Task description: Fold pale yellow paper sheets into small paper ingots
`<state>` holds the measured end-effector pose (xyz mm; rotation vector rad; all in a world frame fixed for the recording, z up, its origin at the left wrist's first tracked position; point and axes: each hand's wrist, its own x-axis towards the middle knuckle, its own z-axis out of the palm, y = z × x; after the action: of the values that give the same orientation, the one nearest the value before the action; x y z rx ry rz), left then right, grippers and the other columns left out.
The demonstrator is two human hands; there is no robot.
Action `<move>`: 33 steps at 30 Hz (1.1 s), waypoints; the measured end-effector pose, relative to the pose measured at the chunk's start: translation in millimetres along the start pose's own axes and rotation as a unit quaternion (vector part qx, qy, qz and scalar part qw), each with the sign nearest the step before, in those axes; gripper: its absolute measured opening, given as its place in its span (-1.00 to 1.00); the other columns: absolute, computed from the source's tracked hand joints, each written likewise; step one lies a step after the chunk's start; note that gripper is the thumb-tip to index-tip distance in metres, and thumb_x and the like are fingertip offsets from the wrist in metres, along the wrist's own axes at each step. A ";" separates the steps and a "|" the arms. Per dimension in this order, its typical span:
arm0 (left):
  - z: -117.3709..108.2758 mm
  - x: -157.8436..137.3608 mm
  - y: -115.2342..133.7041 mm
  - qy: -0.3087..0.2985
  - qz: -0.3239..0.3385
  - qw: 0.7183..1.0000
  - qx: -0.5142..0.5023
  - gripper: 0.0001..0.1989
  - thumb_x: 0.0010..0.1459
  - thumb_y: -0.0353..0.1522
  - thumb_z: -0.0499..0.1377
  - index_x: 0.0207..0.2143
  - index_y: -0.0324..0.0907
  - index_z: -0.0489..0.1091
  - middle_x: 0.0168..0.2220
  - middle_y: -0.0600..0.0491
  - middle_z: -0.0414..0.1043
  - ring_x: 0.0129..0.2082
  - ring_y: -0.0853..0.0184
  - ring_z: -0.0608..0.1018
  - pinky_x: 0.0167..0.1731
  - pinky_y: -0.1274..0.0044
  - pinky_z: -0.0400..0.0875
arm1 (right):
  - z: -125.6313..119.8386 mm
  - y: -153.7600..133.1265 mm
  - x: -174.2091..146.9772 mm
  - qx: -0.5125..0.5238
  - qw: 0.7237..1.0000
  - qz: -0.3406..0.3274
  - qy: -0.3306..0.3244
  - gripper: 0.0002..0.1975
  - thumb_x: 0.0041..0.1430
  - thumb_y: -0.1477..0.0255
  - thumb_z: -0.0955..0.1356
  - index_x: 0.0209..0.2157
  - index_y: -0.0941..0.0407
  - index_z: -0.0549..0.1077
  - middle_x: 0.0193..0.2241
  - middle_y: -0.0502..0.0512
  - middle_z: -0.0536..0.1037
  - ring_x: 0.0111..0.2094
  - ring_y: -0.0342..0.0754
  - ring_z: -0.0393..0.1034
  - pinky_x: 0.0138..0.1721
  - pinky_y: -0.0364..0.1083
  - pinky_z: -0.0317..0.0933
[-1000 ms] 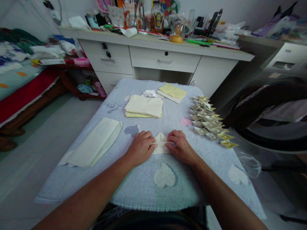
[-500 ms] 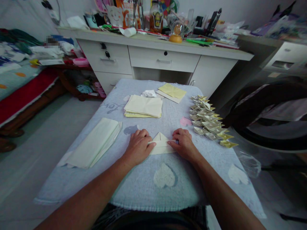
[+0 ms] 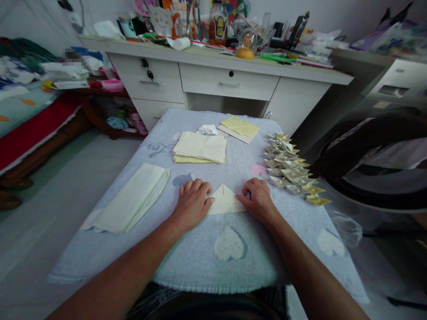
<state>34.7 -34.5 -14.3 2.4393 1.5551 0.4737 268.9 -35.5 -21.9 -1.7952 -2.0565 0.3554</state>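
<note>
A cream sheet of folded paper [image 3: 224, 201], peaked at the top and straight along the bottom, lies flat on the cloth between my hands. My left hand [image 3: 194, 201] holds its left end, thumb on the edge and fingers bent on the cloth. At the right end, the thumb of my right hand [image 3: 256, 196] presses the paper, with the other fingers curled in. A crease runs across the paper above its lower edge. To the right stand rows of folded paper boats [image 3: 290, 166], cream and yellow, several in all.
On the blue cloth-covered table [image 3: 187, 271] are a stack of cream sheets [image 3: 200, 146], yellow paper [image 3: 239, 126], crumpled white tissue [image 3: 207, 130] and a long folded paper bundle [image 3: 131, 198]. A cluttered white desk [image 3: 230, 84] stands behind; a front-loading washing machine [image 3: 396, 89] is at right.
The strip that my thumbs held raised across the paper now lies flat. My hands have shifted slightly apart, toward the paper's ends.
</note>
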 end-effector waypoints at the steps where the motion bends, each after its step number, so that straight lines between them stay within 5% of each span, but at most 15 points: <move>1: 0.5 0.5 -0.7 0.001 0.011 1.000 -0.013 -0.82 0.16 -0.34 0.12 -0.16 -0.11 0.36 -0.17 -0.01 0.33 -0.15 0.16 0.30 -0.15 0.31 0.18 | -0.6 -0.4 -0.4 -0.001 1.000 -0.004 0.006 -0.85 0.05 0.34 0.42 -0.43 0.11 0.43 -0.30 0.12 0.42 -0.22 0.06 0.20 -0.19 0.00 0.04; 5: 3.4 3.4 -3.9 -0.031 0.067 0.995 -0.063 -0.80 0.15 -0.47 0.05 -0.20 -0.07 0.38 -0.17 0.03 0.32 -0.13 0.21 0.30 -0.12 0.34 0.18 | -2.9 -8.9 -3.7 -0.014 0.997 -0.073 0.008 -0.94 0.12 0.46 0.36 -0.31 0.08 0.45 -0.21 0.13 0.42 -0.16 0.08 0.17 -0.16 0.01 0.01; 10: 2.3 4.5 -3.3 -0.036 0.088 0.994 -0.057 -0.80 0.12 -0.53 0.02 -0.29 -0.11 0.36 -0.21 0.04 0.32 -0.14 0.22 0.31 -0.14 0.34 0.19 | -1.5 -25.8 -7.7 -0.022 0.985 -0.164 -0.049 -0.78 0.12 0.64 0.25 -0.33 0.09 0.46 -0.31 0.10 0.45 -0.20 0.03 0.18 -0.18 0.00 -0.01; 14: -0.6 5.0 1.3 -0.034 0.081 0.995 -0.039 -0.92 0.16 -0.40 0.07 -0.32 -0.11 0.36 -0.24 0.04 0.31 -0.16 0.22 0.31 -0.16 0.34 0.18 | 1.2 -36.3 -5.0 -0.024 0.992 -0.107 -0.056 -0.93 0.16 0.44 0.30 -0.37 0.11 0.41 -0.34 0.09 0.42 -0.24 0.02 0.20 -0.22 -0.01 0.00; 18: 1.4 5.3 3.7 -0.023 0.062 0.998 -0.016 -0.87 0.18 -0.25 0.12 -0.33 -0.11 0.35 -0.24 0.04 0.30 -0.18 0.22 0.31 -0.19 0.35 0.17 | 3.9 -44.1 -0.2 -0.055 0.994 -0.057 -0.069 -0.75 0.22 0.21 0.30 -0.40 0.10 0.41 -0.32 0.11 0.42 -0.23 0.04 0.21 -0.22 -0.01 0.00; 33: -9.7 4.9 -13.8 -0.099 0.014 0.994 -0.042 -0.94 0.12 -0.33 0.12 -0.31 -0.05 0.35 -0.14 0.07 0.25 -0.11 0.19 0.27 -0.12 0.31 0.16 | -0.7 -34.3 -1.6 -0.090 0.993 -0.012 -0.075 -0.72 0.11 0.12 0.38 -0.33 0.05 0.43 -0.25 0.14 0.38 -0.19 0.11 0.20 -0.22 0.02 0.02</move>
<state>21.4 -24.2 -9.3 2.3662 1.3924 0.2853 238.9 -42.2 -6.6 -1.8963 -2.2767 0.3169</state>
